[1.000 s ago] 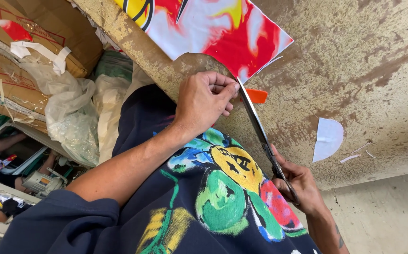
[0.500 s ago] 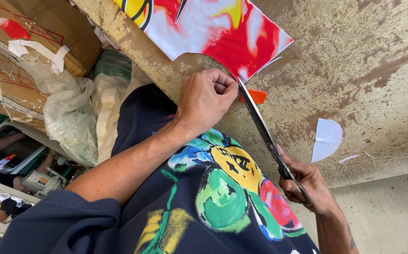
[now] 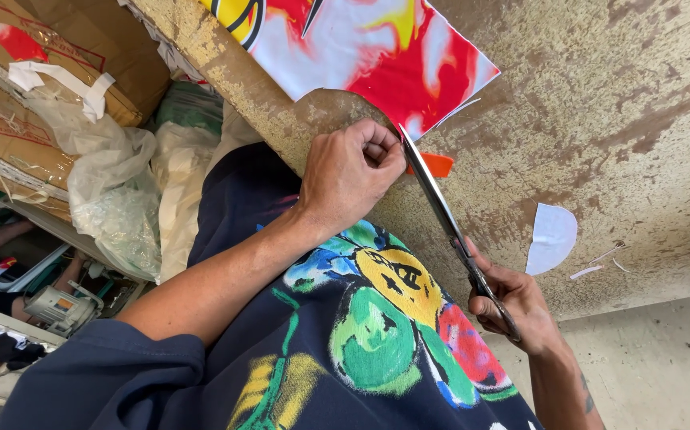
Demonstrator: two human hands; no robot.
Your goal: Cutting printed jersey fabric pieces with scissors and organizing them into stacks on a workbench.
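left hand (image 3: 353, 171) curled nearly shut, pinching the lower edge of a thin printed sheet (image 3: 377, 56) in red, white and yellow, spread flat on a worn table (image 3: 600, 119). right hand (image 3: 512, 302) closed through the handles of long steel scissors (image 3: 440, 211), blades nearly together at the sheet's edge, though hard to tell whether cutting. likely light, limp, easily creased; best gripped close beside the cut line. white offcut (image 3: 552, 237) and orange scrap (image 3: 439, 164) lying near.
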